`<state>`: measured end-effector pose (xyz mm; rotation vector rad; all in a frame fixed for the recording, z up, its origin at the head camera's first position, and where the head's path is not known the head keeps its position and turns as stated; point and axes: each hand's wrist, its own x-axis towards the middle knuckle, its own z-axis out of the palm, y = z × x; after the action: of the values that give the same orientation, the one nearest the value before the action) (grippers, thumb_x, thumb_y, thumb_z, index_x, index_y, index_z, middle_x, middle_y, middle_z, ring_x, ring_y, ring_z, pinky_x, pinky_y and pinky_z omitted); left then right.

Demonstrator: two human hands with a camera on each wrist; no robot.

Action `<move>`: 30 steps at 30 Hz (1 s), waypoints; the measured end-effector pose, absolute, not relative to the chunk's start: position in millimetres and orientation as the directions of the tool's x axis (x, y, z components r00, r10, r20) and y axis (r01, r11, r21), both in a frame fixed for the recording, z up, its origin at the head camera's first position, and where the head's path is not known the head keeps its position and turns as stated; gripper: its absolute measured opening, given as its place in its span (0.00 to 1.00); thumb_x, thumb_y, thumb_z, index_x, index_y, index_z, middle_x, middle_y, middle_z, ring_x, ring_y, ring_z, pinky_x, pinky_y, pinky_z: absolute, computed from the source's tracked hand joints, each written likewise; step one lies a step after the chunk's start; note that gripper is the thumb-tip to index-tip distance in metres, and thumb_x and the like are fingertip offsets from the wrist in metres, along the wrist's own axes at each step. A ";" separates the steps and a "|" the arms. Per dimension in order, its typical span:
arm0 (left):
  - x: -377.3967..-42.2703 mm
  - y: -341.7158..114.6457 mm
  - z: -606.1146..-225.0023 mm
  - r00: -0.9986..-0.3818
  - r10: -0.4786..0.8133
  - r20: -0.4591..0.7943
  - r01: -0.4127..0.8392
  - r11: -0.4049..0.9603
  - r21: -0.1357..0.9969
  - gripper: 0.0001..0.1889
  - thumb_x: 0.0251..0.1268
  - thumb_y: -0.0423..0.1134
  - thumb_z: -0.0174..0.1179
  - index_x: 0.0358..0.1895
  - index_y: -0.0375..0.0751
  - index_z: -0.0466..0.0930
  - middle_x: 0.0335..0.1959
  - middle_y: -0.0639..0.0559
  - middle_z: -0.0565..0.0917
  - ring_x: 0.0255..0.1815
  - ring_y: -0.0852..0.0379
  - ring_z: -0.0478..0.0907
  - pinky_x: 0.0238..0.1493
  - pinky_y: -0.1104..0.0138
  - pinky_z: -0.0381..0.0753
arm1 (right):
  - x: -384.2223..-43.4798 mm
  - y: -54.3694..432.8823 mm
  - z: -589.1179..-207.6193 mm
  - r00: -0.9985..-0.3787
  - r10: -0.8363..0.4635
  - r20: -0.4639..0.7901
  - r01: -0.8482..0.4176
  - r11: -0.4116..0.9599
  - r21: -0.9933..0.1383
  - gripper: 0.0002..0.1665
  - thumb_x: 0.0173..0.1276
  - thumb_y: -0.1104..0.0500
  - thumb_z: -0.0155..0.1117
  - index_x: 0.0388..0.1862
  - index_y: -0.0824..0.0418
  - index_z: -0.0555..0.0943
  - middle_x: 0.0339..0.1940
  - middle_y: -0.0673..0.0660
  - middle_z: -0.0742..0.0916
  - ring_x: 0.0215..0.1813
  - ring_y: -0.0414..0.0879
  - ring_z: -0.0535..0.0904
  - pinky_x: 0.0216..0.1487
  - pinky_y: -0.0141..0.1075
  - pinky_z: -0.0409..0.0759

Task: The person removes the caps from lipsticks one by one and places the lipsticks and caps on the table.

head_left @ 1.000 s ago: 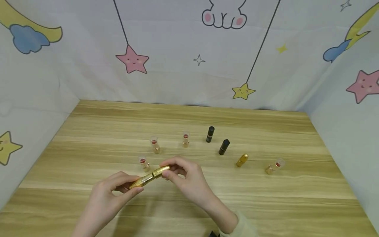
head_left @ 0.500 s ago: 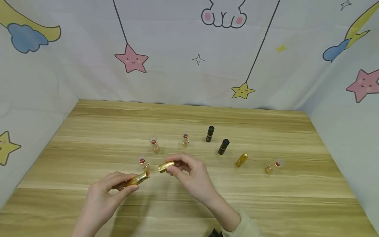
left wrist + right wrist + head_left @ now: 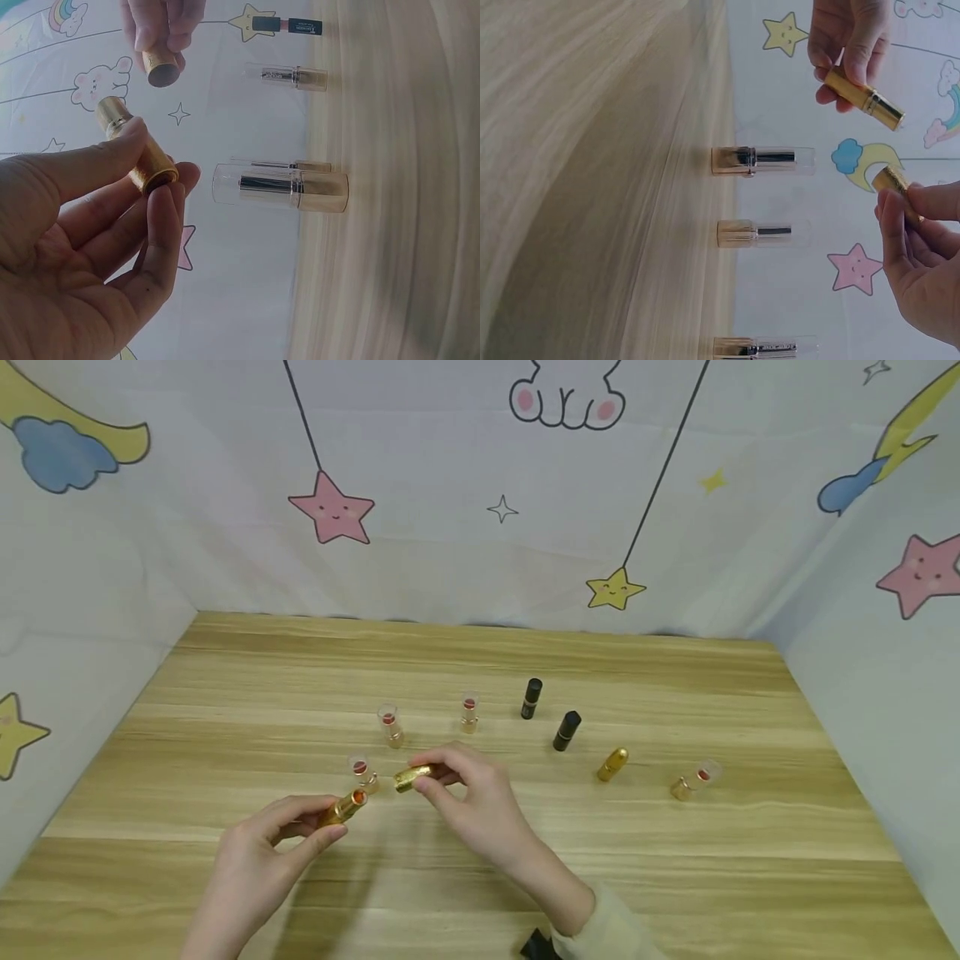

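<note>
My left hand pinches the base of a gold lipstick between thumb and fingers, its uncapped end tilted up to the right with an orange-red tip inside. In the left wrist view the lipstick tube slants across the fingertips. The matching gold cap is pinched in my right hand, a short gap away from the tube. Its hollow end faces the left hand. In the right wrist view both the cap and the lipstick are held above the table.
Clear-capped lipsticks stand behind the hands, one close to the left hand, others further back. Black lipsticks, a gold one and a clear-capped one continue rightward on the wooden table.
The gold cap has come off the lipstick, and the two are now apart. Since then the left hand has turned the tube's uncapped end upward, and the right hand has shifted slightly left.
</note>
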<state>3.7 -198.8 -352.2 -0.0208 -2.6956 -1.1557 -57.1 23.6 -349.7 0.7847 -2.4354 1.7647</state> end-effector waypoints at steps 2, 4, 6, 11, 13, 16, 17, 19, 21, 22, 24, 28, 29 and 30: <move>2.8 -199.1 -352.1 -0.981 -0.072 0.182 0.082 0.693 0.716 0.14 0.48 0.36 0.74 0.40 0.52 0.86 0.29 0.63 0.86 0.30 0.74 0.79 0.44 0.83 0.73 | -58.6 21.5 -351.0 -0.847 -0.387 0.363 -0.476 0.253 -0.842 0.11 0.64 0.63 0.65 0.46 0.62 0.83 0.40 0.55 0.87 0.40 0.41 0.83 0.43 0.26 0.82; 1.8 -199.1 -352.0 -0.982 -0.074 0.173 0.075 0.690 0.719 0.13 0.48 0.37 0.73 0.40 0.52 0.86 0.29 0.62 0.86 0.30 0.74 0.80 0.43 0.84 0.73 | -59.8 19.7 -352.4 -0.819 -0.403 0.409 -0.533 0.267 -0.803 0.11 0.64 0.64 0.65 0.45 0.63 0.83 0.39 0.55 0.87 0.40 0.41 0.83 0.43 0.25 0.81; 0.5 -198.8 -352.2 -0.984 -0.072 0.166 0.073 0.681 0.728 0.13 0.50 0.37 0.73 0.40 0.52 0.85 0.31 0.60 0.87 0.31 0.74 0.80 0.42 0.84 0.74 | -60.4 18.3 -353.5 -0.797 -0.414 0.440 -0.572 0.284 -0.769 0.10 0.65 0.64 0.65 0.45 0.62 0.82 0.37 0.54 0.86 0.39 0.40 0.83 0.42 0.23 0.80; -2.2 -197.8 -353.8 -0.989 -0.058 0.139 0.067 0.655 0.752 0.12 0.52 0.35 0.71 0.41 0.50 0.84 0.38 0.56 0.88 0.34 0.75 0.79 0.38 0.78 0.80 | -59.8 16.5 -356.9 -0.766 -0.437 0.472 -0.623 0.323 -0.712 0.10 0.65 0.63 0.64 0.46 0.62 0.82 0.37 0.53 0.86 0.37 0.38 0.81 0.38 0.21 0.78; -2.9 -197.8 -354.8 -0.990 -0.054 0.132 0.066 0.650 0.757 0.12 0.52 0.35 0.71 0.41 0.49 0.84 0.39 0.55 0.88 0.35 0.75 0.79 0.38 0.77 0.81 | -59.5 15.8 -358.4 -0.757 -0.450 0.475 -0.634 0.328 -0.700 0.10 0.66 0.63 0.63 0.46 0.63 0.82 0.37 0.53 0.86 0.37 0.38 0.81 0.37 0.20 0.77; -4.3 -198.2 -357.1 -0.991 -0.043 0.128 0.070 0.644 0.762 0.13 0.52 0.34 0.71 0.41 0.49 0.83 0.39 0.55 0.87 0.35 0.74 0.79 0.39 0.77 0.81 | -59.3 14.2 -360.3 -0.742 -0.475 0.473 -0.651 0.342 -0.677 0.10 0.66 0.63 0.63 0.46 0.63 0.81 0.38 0.53 0.86 0.37 0.38 0.80 0.38 0.19 0.77; -4.7 -198.4 -358.1 -0.991 -0.037 0.125 0.073 0.640 0.765 0.13 0.52 0.33 0.70 0.41 0.48 0.83 0.39 0.54 0.87 0.35 0.74 0.79 0.39 0.77 0.81 | -59.2 13.5 -361.0 -0.737 -0.485 0.471 -0.657 0.347 -0.670 0.10 0.67 0.63 0.63 0.46 0.63 0.81 0.38 0.53 0.86 0.37 0.38 0.81 0.39 0.18 0.76; -5.7 -198.6 -360.4 -0.993 -0.025 0.117 0.075 0.627 0.775 0.12 0.53 0.32 0.70 0.41 0.47 0.82 0.38 0.53 0.87 0.36 0.74 0.80 0.39 0.76 0.81 | -58.9 11.9 -362.1 -0.724 -0.506 0.469 -0.672 0.363 -0.645 0.10 0.66 0.63 0.63 0.46 0.64 0.81 0.38 0.53 0.86 0.37 0.38 0.81 0.40 0.17 0.76; -6.9 -198.8 -362.6 -0.995 -0.017 0.099 0.068 0.614 0.786 0.12 0.53 0.32 0.70 0.41 0.46 0.82 0.37 0.52 0.87 0.36 0.74 0.80 0.38 0.76 0.82 | -58.6 10.1 -362.8 -0.713 -0.523 0.468 -0.686 0.381 -0.620 0.10 0.66 0.63 0.63 0.46 0.63 0.81 0.39 0.53 0.86 0.38 0.37 0.81 0.41 0.16 0.75; -7.7 -198.8 -363.6 -0.996 -0.014 0.092 0.064 0.611 0.789 0.12 0.53 0.31 0.70 0.41 0.45 0.82 0.37 0.51 0.88 0.36 0.74 0.80 0.39 0.76 0.82 | -58.6 9.3 -363.5 -0.706 -0.529 0.471 -0.694 0.389 -0.605 0.10 0.66 0.63 0.63 0.46 0.63 0.81 0.39 0.53 0.86 0.38 0.37 0.81 0.41 0.16 0.75; -9.6 -199.0 -365.8 -0.997 -0.010 0.072 0.051 0.605 0.795 0.12 0.53 0.31 0.69 0.41 0.43 0.82 0.37 0.50 0.88 0.36 0.73 0.81 0.39 0.76 0.82 | -58.5 7.5 -364.3 -0.698 -0.537 0.474 -0.706 0.403 -0.583 0.10 0.66 0.63 0.64 0.45 0.63 0.81 0.38 0.52 0.86 0.38 0.37 0.82 0.42 0.15 0.75; -14.1 -199.5 -369.4 -1.000 -0.015 0.024 0.010 0.600 0.800 0.12 0.53 0.32 0.69 0.42 0.41 0.82 0.38 0.48 0.88 0.36 0.68 0.84 0.39 0.77 0.81 | -59.1 5.0 -365.8 -0.701 -0.546 0.458 -0.704 0.425 -0.569 0.09 0.65 0.64 0.64 0.44 0.62 0.81 0.38 0.51 0.85 0.38 0.37 0.80 0.42 0.15 0.74; -15.1 -199.7 -370.2 -1.000 -0.017 0.011 -0.002 0.599 0.801 0.12 0.53 0.32 0.69 0.42 0.40 0.82 0.38 0.48 0.88 0.35 0.67 0.84 0.38 0.77 0.81 | -59.3 4.4 -365.8 -0.704 -0.550 0.449 -0.700 0.431 -0.570 0.09 0.65 0.64 0.64 0.44 0.62 0.82 0.38 0.51 0.85 0.38 0.37 0.80 0.41 0.15 0.74; -16.0 -199.9 -370.8 -1.000 -0.020 0.000 -0.012 0.595 0.804 0.12 0.53 0.32 0.69 0.42 0.40 0.82 0.38 0.47 0.88 0.35 0.66 0.85 0.38 0.77 0.81 | -59.7 3.9 -366.1 -0.707 -0.554 0.440 -0.697 0.438 -0.567 0.09 0.65 0.64 0.64 0.44 0.62 0.82 0.38 0.50 0.85 0.37 0.37 0.79 0.41 0.15 0.74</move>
<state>-16.0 -199.9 -370.8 0.0278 -2.7973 -1.4097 -59.7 3.9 -366.1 1.1010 -2.4997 1.1216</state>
